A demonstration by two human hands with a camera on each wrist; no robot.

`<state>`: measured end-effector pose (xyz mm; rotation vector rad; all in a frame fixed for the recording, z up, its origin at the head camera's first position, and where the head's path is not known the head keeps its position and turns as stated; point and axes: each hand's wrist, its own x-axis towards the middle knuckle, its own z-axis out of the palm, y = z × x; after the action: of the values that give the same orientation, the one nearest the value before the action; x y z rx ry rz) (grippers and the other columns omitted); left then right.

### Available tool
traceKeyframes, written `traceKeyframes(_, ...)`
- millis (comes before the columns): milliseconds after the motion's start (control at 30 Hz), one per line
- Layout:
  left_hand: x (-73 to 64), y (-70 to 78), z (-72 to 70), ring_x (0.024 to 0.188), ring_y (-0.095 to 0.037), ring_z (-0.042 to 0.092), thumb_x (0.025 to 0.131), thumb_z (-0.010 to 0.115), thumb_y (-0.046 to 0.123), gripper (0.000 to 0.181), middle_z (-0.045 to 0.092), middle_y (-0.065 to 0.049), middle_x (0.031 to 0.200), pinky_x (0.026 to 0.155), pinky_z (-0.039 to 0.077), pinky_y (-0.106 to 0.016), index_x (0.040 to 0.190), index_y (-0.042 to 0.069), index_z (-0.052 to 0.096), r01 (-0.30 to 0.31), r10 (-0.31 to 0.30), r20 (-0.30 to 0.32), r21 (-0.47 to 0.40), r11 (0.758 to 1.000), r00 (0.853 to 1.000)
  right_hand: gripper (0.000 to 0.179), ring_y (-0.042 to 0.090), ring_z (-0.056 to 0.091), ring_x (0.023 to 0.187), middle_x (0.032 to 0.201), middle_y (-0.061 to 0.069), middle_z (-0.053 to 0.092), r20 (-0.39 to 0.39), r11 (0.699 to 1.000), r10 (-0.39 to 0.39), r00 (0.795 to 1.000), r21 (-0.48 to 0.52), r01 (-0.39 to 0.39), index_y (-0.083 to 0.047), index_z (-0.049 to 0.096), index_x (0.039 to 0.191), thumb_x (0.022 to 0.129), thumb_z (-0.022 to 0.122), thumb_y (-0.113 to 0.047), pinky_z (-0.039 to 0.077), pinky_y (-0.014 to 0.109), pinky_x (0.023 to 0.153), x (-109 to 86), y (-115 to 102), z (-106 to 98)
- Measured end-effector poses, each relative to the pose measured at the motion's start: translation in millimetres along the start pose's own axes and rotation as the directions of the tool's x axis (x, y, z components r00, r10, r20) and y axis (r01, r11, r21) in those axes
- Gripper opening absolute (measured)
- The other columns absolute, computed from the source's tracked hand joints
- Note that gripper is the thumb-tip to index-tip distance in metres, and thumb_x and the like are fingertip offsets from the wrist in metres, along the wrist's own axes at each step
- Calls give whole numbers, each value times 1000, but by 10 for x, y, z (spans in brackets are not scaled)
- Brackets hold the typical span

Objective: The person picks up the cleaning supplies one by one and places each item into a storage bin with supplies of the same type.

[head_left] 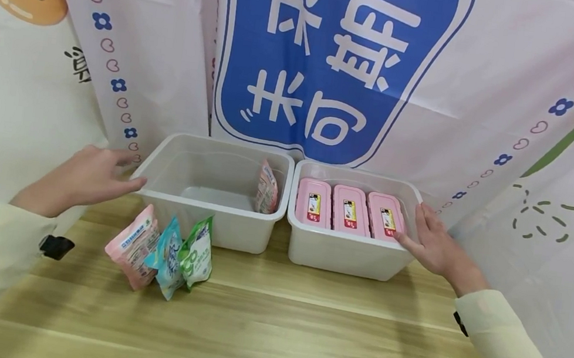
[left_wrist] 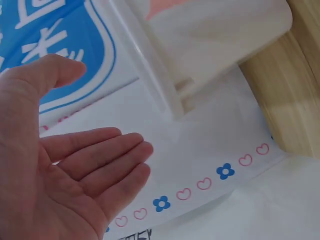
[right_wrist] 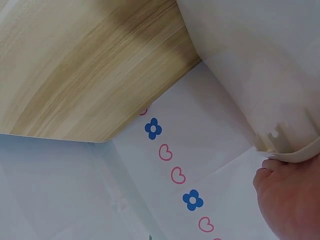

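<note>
My left hand (head_left: 98, 178) is held in the air by the left rim of the left plastic bin (head_left: 208, 220), thumb and fingers apart, with nothing in it. In the left wrist view the palm (left_wrist: 75, 195) faces up beside the bin's corner. My right hand (head_left: 436, 243) grips the right front corner of the right plastic bin (head_left: 342, 256), its thumb over the front rim and its fingers along the side; the right wrist view shows only part of this hand (right_wrist: 290, 195). Three pink lidded boxes (head_left: 351, 210) stand in a row in that bin.
One pink pouch (head_left: 266, 191) leans inside the left bin's right end. On the wooden table (head_left: 269, 330), before the left bin, stand a pink pouch (head_left: 135, 247), a blue pouch (head_left: 169, 260) and a green pouch (head_left: 198, 254). A printed cloth (head_left: 175, 42) hangs close behind both bins.
</note>
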<state>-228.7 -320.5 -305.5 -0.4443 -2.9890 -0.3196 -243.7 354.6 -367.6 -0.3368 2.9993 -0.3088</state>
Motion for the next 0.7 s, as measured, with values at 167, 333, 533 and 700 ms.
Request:
traceKeyframes(167, -143, 81, -45, 97, -44, 74, 94, 76, 38, 40, 78, -25, 107, 79, 61, -56, 109, 1, 73, 30, -32, -40, -53, 998, 999, 100, 52, -2, 162, 175, 30, -8, -2, 1000, -3, 1000, 7, 3, 5, -7, 165, 108, 41, -60, 12, 74, 127, -3, 9, 3)
traceKeyframes(333, -257, 159, -40, 83, -24, 74, 91, 80, 36, 35, 78, -8, 90, 67, 60, -37, 97, 2, 75, 63, -65, -20, -102, 993, 998, 100, 52, -3, 162, 175, 29, -9, -3, 1000, -2, 1000, 10, 2, 5, -7, 166, 108, 41, -62, 12, 73, 127, 1, 16, 13)
traceKeyframes(533, -373, 225, 26, 73, -14, 67, 90, 80, 31, 29, 76, -4, 82, 59, 54, -26, 90, 2, 74, 80, -76, 28, -145, 986, 997, 100, 52, -3, 162, 175, 30, -9, -2, 1000, -6, 1000, 10, 6, 6, -8, 165, 108, 42, -60, 11, 73, 127, 7, 18, 16)
traceKeyframes(700, -459, 251, 101, 75, -15, 68, 89, 82, 33, 34, 75, -5, 83, 62, 55, -29, 90, 1, 73, 98, -89, 61, -162, 982, 994, 101, 53, -3, 162, 175, 30, -10, 0, 1000, -2, 1000, 8, 2, 6, -8, 165, 108, 40, -62, 11, 73, 128, 12, 25, 23)
